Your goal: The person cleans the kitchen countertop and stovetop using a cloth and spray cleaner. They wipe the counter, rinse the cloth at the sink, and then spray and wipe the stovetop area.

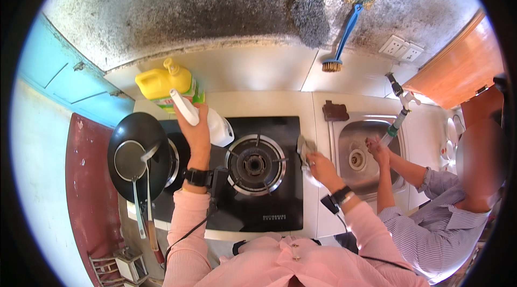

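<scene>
My left hand (194,127) grips a white plastic bottle (220,128) by its handle, above the back left of the black glass gas hob (264,214). Right behind that hand stands a yellow jug (161,83) with a green label. At the hob's right edge, my right hand (323,169) holds a greyish cloth (305,147), partly blurred. Between my hands is the round burner (255,165) with its metal pan supports. A black wok (137,133) covers much of the left burner and holds a smaller pan (130,161) and a ladle (150,152).
Another person's hands (379,150) are over the steel sink (343,137), under the tap (400,119). A dark brown sponge-like block (335,111) lies behind the sink's left corner. A blue-handled brush (346,38) and a steel-wool scourer (311,18) hang on the stained wall.
</scene>
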Demonstrator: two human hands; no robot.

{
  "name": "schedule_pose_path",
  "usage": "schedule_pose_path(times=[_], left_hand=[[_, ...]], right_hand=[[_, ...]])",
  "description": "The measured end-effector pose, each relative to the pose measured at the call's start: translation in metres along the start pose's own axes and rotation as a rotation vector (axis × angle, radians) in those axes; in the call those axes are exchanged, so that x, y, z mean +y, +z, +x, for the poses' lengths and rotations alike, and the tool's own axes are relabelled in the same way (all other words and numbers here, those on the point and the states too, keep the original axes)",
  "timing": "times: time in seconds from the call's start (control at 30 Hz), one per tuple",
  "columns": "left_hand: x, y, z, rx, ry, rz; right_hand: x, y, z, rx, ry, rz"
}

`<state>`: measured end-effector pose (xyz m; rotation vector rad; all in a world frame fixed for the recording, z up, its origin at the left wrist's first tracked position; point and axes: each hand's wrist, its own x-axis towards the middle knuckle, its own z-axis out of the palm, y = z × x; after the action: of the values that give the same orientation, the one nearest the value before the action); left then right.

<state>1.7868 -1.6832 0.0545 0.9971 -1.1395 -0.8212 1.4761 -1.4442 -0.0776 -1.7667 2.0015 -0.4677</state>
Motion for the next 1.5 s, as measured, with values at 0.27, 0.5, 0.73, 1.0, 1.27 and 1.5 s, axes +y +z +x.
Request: schedule_pose_path(times=[0.27, 0.5, 0.73, 1.0, 1.27, 1.5], left_hand=[[-0.084, 0.056, 0.045, 0.068, 0.001, 0.183], [-0.114, 0.058, 0.057, 0.174, -0.027, 0.463], [-0.134, 0.058, 0.064, 0.181, 0.097, 0.587], [-0.130, 0.038, 0.056, -0.014, -0.097, 0.282], [-0.050, -0.006, -0.025, -0.144, -0.357, 0.127], [0.034, -0.042, -0.107, -0.166, -0.482, 0.000]], right_hand=[[-0.052, -0.074, 0.088, 0.548, -0.037, 0.753], [-0.118, -0.078, 0.248, 0.863, -0.039, 0.403], [-0.099, -0.031, 0.264, 0.709, -0.186, 0.261], [-0.043, -0.049, 0.223, 0.354, -0.030, 0.231], [-0.020, 0.003, 0.231, 0.012, -0.204, -0.219], [0.039, 0.014, 0.122, 0.233, 0.028, -0.066]])
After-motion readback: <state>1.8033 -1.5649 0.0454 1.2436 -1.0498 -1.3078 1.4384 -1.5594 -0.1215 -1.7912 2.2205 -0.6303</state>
